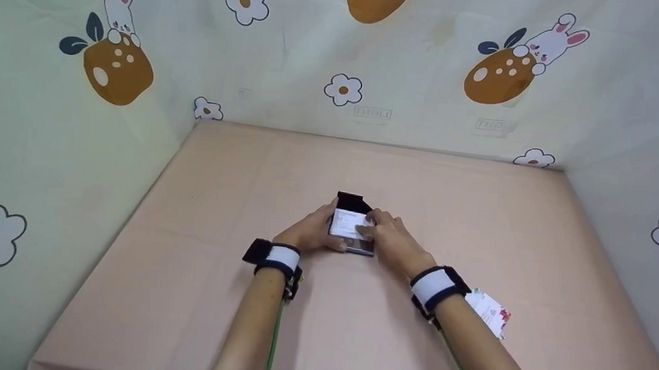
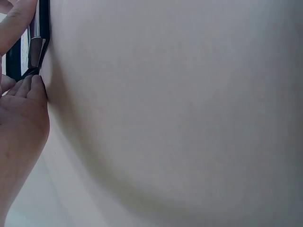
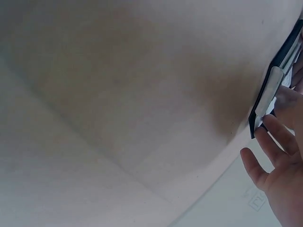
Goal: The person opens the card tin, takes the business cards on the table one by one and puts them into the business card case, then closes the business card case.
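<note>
A dark card case (image 1: 350,202) with its flap folded open stands near the middle of the table, tilted toward me. White printed business cards (image 1: 345,223) lie in it, above a shiny strip along its lower edge. My left hand (image 1: 317,231) grips the case from the left, with the thumb over its lower front. From the right, my right hand (image 1: 393,240) has its thumb and index finger at the cards' right side, pinching there. In the right wrist view the other fingers of my right hand (image 3: 284,175) spread beside the case edge (image 3: 279,61).
Another white card or small stack with red floral corners (image 1: 489,312) lies beyond my right wrist, partly covered by the forearm. A pink cloth covers the table (image 1: 217,188). Patterned curtain walls (image 1: 292,58) rise behind it and on both sides. Each wrist wears a strap.
</note>
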Action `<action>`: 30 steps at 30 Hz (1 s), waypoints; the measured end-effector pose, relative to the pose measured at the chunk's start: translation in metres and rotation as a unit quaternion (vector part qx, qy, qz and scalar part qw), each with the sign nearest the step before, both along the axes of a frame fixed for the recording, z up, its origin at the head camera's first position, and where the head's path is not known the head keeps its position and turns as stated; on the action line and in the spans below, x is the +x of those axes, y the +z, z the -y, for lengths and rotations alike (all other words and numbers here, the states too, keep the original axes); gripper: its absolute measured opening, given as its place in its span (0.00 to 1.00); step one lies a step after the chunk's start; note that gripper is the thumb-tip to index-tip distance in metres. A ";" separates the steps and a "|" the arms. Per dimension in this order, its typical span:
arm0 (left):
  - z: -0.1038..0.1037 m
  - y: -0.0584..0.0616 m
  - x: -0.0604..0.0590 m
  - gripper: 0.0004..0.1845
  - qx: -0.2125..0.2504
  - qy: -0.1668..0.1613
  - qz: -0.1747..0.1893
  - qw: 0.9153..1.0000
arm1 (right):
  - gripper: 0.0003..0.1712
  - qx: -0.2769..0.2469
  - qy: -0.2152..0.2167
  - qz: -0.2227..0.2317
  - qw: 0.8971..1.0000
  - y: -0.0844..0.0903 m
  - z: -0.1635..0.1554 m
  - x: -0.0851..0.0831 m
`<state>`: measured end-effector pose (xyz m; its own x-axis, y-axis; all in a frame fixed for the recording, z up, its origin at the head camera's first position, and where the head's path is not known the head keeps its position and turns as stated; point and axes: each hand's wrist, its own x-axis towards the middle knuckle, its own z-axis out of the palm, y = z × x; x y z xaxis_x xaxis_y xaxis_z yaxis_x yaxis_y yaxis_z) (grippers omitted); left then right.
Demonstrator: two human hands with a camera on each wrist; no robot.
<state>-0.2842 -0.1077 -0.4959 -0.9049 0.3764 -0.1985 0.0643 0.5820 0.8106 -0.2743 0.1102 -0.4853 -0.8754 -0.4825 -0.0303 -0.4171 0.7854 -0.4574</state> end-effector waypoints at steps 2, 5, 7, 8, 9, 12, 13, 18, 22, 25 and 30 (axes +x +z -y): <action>0.000 0.000 -0.001 0.64 0.000 -0.003 -0.002 1.000 | 0.25 0.029 0.032 -0.038 0.998 0.000 -0.001 0.003; 0.000 -0.002 -0.002 0.64 0.000 -0.012 -0.013 1.000 | 0.34 0.067 0.074 -0.086 0.991 0.001 -0.002 0.009; 0.000 -0.003 -0.003 0.63 0.002 -0.018 -0.025 1.000 | 0.35 0.072 0.084 -0.096 0.989 0.001 -0.002 0.012; 0.000 -0.003 -0.003 0.63 0.000 -0.020 -0.028 0.999 | 0.34 0.071 0.085 -0.096 0.989 0.001 -0.002 0.013; 0.000 -0.003 -0.003 0.63 0.000 -0.022 -0.032 0.999 | 0.33 0.071 0.086 -0.097 0.989 0.001 -0.002 0.014; 0.000 -0.002 -0.003 0.62 0.000 -0.019 -0.034 0.999 | 0.31 0.070 0.092 -0.108 0.987 -0.001 -0.002 0.016; 0.000 -0.001 -0.002 0.62 -0.001 -0.018 -0.032 0.999 | 0.30 0.069 0.094 -0.113 0.987 -0.001 -0.002 0.017; -0.001 -0.001 -0.001 0.62 0.001 -0.012 -0.023 1.000 | 0.30 0.071 0.101 -0.137 0.983 -0.004 -0.002 0.020; -0.001 -0.002 -0.002 0.62 0.005 -0.017 -0.024 1.000 | 0.31 0.063 0.092 -0.153 0.982 -0.006 -0.002 0.023; -0.001 -0.004 -0.003 0.63 0.001 -0.021 -0.026 0.999 | 0.31 0.051 0.088 -0.166 0.981 -0.006 0.000 0.026; 0.000 -0.002 -0.003 0.63 -0.005 -0.012 -0.020 1.000 | 0.29 0.049 0.087 -0.171 0.980 -0.003 0.004 0.031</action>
<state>-0.2870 -0.1074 -0.4977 -0.9031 0.3963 -0.1655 0.1113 0.5882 0.8010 -0.2437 0.1059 -0.4879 -0.7468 -0.6354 0.1965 -0.6648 0.7217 -0.1930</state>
